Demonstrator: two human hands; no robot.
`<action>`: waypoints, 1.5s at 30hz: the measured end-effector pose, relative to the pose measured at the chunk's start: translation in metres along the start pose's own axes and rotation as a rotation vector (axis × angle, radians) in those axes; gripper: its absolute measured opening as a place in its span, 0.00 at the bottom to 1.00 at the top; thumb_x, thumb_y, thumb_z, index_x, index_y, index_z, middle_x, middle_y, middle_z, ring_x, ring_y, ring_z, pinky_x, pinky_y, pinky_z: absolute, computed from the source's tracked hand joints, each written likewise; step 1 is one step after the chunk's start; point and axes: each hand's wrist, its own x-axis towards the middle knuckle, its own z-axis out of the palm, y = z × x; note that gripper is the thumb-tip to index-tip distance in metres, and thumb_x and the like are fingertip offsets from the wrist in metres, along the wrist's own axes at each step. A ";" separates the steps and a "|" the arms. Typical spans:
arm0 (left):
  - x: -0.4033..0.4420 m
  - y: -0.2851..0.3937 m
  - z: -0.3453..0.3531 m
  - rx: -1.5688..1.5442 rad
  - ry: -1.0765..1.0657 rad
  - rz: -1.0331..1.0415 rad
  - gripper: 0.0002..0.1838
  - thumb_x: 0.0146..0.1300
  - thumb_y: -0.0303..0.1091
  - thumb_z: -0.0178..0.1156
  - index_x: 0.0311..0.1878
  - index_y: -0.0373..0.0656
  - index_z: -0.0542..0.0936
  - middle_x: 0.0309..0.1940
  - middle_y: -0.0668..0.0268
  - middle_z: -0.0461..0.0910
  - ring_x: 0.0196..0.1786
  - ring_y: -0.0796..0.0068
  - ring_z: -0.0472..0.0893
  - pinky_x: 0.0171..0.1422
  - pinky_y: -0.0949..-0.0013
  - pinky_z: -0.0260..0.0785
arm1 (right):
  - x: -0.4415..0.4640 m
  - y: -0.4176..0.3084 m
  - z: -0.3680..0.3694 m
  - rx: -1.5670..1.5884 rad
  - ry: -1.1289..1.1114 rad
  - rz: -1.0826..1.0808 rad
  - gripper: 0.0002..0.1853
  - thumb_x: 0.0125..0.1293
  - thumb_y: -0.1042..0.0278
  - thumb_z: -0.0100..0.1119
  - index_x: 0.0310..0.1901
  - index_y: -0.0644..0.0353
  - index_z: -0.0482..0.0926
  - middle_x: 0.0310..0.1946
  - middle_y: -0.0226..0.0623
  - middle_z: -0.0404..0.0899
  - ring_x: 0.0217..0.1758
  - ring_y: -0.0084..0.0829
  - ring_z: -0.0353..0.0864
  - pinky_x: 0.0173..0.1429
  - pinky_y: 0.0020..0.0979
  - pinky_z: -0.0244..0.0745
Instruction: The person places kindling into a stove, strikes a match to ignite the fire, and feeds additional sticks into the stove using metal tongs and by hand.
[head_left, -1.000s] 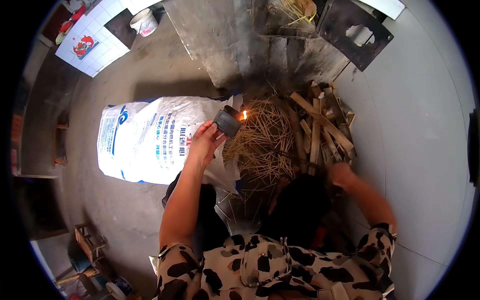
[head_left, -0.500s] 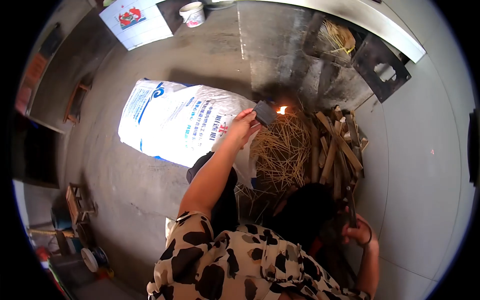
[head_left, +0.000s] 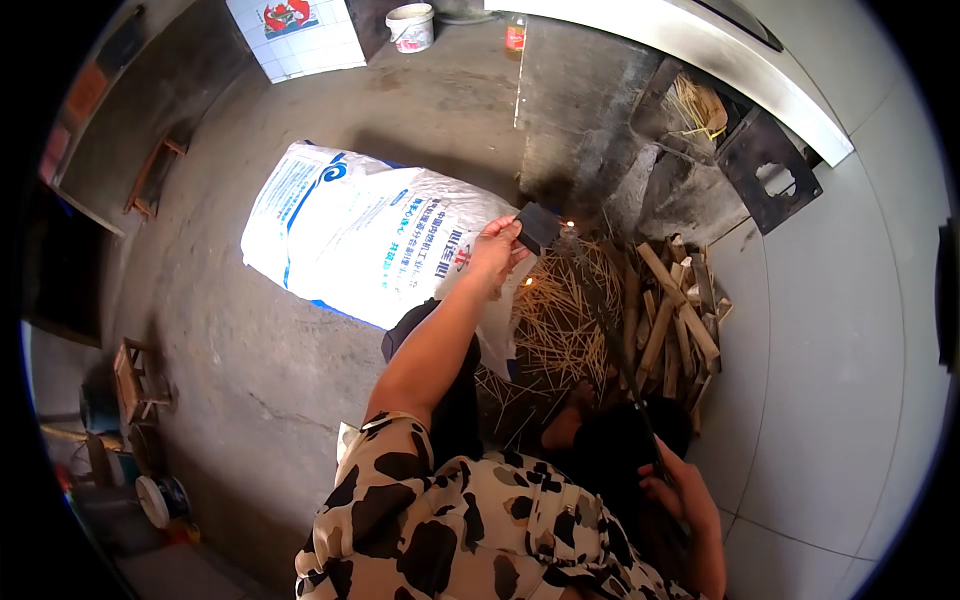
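Observation:
My left hand [head_left: 497, 250] pinches a dark grey flat rectangular piece [head_left: 538, 227] over the edge of the straw. In my right hand [head_left: 680, 488], at lower right, is a long dark metal rod [head_left: 612, 335]. Its far end reaches over the loose straw [head_left: 560, 325] towards the stove mouth; whether it is one bar or tongs I cannot tell. One small flame [head_left: 569, 225] glows near the dark piece and another [head_left: 528, 283] lies in the straw. Beside my left forearm lies a large white printed sack [head_left: 370, 235].
Split firewood [head_left: 675, 310] is piled right of the straw. The stove opening [head_left: 690, 105] holds more straw, with a dark metal plate [head_left: 770, 170] leaning beside it. A white bucket [head_left: 410, 27] and a bottle [head_left: 515, 35] stand at the back. A small wooden stool [head_left: 140, 385] is at left.
The rod in my right hand has swung from pointing upward at my side to stretching across the straw. The flame near the dark piece is smaller, and a second glow shows in the straw.

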 end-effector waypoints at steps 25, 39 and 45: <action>-0.007 0.000 0.002 0.104 0.010 -0.051 0.18 0.64 0.38 0.58 0.55 0.43 0.71 0.43 0.66 0.75 0.45 0.69 0.76 0.45 0.65 0.74 | 0.025 0.011 0.046 0.087 0.099 -0.144 0.35 0.58 0.82 0.53 0.69 0.55 0.57 0.28 0.32 0.75 0.28 0.21 0.74 0.36 0.23 0.71; -0.015 0.003 -0.015 0.271 -0.125 -0.058 0.20 0.59 0.23 0.57 0.56 0.42 0.69 0.35 0.63 0.76 0.34 0.73 0.78 0.41 0.70 0.74 | 0.028 -0.016 -0.007 0.262 0.317 -0.130 0.35 0.60 0.79 0.52 0.70 0.48 0.56 0.29 0.29 0.72 0.27 0.18 0.69 0.33 0.22 0.70; -0.028 0.019 -0.025 0.393 -0.075 -0.082 0.21 0.58 0.26 0.57 0.56 0.44 0.69 0.37 0.67 0.76 0.37 0.74 0.77 0.44 0.70 0.73 | 0.054 -0.010 -0.043 0.312 0.362 -0.192 0.34 0.62 0.78 0.51 0.70 0.44 0.56 0.29 0.29 0.74 0.23 0.17 0.71 0.27 0.21 0.72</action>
